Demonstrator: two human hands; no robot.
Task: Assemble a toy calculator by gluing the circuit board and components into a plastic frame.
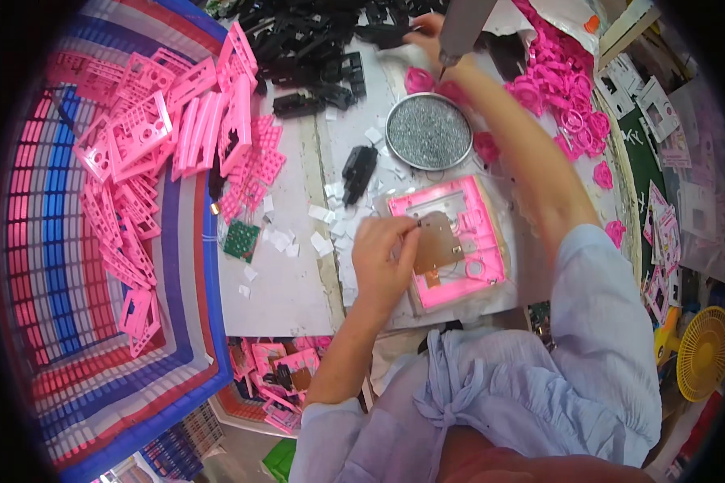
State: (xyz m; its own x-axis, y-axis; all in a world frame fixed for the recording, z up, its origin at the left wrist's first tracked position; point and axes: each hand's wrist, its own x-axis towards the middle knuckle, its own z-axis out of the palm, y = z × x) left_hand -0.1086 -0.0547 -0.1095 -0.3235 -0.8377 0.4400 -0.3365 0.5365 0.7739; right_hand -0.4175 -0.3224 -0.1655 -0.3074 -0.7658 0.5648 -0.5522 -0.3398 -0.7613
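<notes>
Left hand [383,258] is set narrow, thumb and fingertips drawn together at the near-left part of a brown board [441,248]; whether a small item is pinched there cannot be told. Right hand [428,39] is stretched out well beyond the left one, partly hidden by a grey pointed tool [462,36]; its grip cannot be determined. Brown board lies within a pink frame [491,245], flat on the worktable just to the right of the left hand. Beyond the left hand, and nearer the body than the right one, stands a round dish [390,145] filled with small metallic pieces. A black part [359,174] lies just beyond the left hand; white paper pieces [322,245] are scattered to its left, with a green circuit board [241,241] farther left. Left of the right hand is a heap of black parts [298,44]; to its right, a pile of pink ring-shaped parts [572,117]. Well to the left of both hands, pink panels [141,133] are stacked in a striped crate [189,270]. A yellow fan [705,354] stands well to the right of the left hand.
</notes>
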